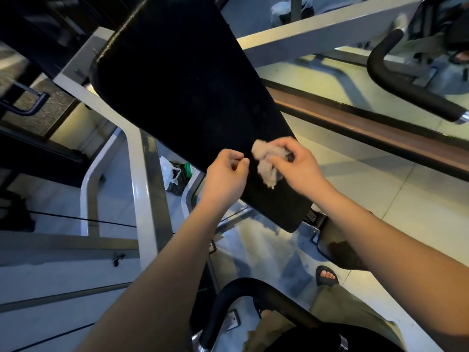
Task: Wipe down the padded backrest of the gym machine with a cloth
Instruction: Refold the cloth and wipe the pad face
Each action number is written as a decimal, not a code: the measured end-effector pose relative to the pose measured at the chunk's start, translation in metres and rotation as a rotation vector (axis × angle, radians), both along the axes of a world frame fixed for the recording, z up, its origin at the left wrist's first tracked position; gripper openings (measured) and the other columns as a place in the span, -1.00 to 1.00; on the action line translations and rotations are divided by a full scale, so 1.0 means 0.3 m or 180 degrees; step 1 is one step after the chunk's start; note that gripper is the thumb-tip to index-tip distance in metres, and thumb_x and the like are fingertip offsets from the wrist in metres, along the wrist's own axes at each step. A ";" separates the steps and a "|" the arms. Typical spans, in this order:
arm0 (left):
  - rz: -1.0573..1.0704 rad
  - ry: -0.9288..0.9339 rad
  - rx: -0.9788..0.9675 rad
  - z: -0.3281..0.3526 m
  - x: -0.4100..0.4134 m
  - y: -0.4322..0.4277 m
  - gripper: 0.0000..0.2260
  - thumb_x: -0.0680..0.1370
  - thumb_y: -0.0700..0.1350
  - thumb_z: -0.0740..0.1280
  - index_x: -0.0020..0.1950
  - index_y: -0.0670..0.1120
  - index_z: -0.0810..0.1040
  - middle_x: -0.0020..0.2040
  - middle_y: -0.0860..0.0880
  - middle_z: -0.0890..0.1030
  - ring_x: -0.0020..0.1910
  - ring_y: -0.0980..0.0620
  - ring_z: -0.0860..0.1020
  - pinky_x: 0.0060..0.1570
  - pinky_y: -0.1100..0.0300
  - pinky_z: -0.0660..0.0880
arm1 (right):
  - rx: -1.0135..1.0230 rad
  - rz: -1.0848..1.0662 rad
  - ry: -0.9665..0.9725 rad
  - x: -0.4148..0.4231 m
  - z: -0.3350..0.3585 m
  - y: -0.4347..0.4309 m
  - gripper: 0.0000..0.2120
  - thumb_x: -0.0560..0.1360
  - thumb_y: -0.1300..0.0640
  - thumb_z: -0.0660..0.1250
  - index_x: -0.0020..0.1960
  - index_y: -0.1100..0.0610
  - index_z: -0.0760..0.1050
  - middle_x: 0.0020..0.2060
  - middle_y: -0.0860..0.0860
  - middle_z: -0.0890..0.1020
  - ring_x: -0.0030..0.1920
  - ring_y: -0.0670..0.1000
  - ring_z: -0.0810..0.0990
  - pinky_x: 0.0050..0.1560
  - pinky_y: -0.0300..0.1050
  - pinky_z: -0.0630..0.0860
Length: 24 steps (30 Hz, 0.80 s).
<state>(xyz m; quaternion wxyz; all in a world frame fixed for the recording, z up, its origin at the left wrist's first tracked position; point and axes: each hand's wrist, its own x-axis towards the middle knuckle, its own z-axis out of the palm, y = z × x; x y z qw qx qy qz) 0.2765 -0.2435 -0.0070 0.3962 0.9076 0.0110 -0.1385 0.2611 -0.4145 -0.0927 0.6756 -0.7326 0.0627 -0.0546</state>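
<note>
Against the black backrest (182, 97), the right hand (297, 163) pinches a crumpled cloth (266, 163); the left hand (225, 174), fingers curled and empty, hovers just beside it.

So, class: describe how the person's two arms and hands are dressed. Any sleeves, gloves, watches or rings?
Both forearms are bare up to the frame edge, with no sleeves in view. The left hand and the right hand wear no gloves. No watch, bracelet or ring shows on either wrist or on the visible fingers.
</note>
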 end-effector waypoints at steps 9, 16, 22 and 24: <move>-0.0815 -0.2289 0.2668 0.078 0.072 0.164 -0.75 0.57 -0.15 0.37 0.24 -0.09 0.61 0.36 -0.10 0.54 0.47 -0.19 0.34 0.49 -0.16 0.21 | -0.0899 -0.0862 -0.0583 0.397 0.008 0.007 -0.79 0.59 0.21 0.26 0.16 0.03 0.57 0.12 0.02 0.56 0.07 -0.14 0.45 0.07 -0.45 0.39; -0.1430 -0.2065 0.3515 0.018 0.055 0.253 -0.43 0.62 0.06 0.36 0.59 0.00 0.31 0.68 -0.17 0.04 0.67 -0.21 -0.12 0.60 -0.24 -0.12 | -0.1281 -0.0731 -0.0978 0.202 -0.143 0.191 -0.74 0.49 0.42 0.17 0.02 0.17 0.53 -0.02 -0.04 0.50 -0.04 -0.03 0.42 0.06 -0.18 0.35; -0.1414 -0.2111 0.3773 -0.003 0.063 0.259 -0.33 0.56 -0.09 0.47 0.60 0.00 0.26 0.68 -0.20 0.01 0.66 -0.25 -0.16 0.56 -0.21 -0.26 | -0.1178 -0.0575 -0.0605 0.207 -0.191 0.102 -0.75 0.56 0.34 0.19 0.15 0.16 0.55 0.10 0.09 0.51 0.07 -0.07 0.46 0.14 -0.33 0.37; -0.1414 -0.2129 0.3829 -0.005 0.064 0.266 -0.30 0.54 -0.10 0.50 0.61 0.00 0.25 0.67 -0.20 0.00 0.66 -0.25 -0.15 0.56 -0.21 -0.25 | -0.0953 -0.1241 -0.0384 0.304 -0.127 0.050 -0.79 0.60 0.29 0.21 0.19 0.20 0.53 0.13 0.12 0.51 0.04 -0.17 0.39 0.09 -0.49 0.29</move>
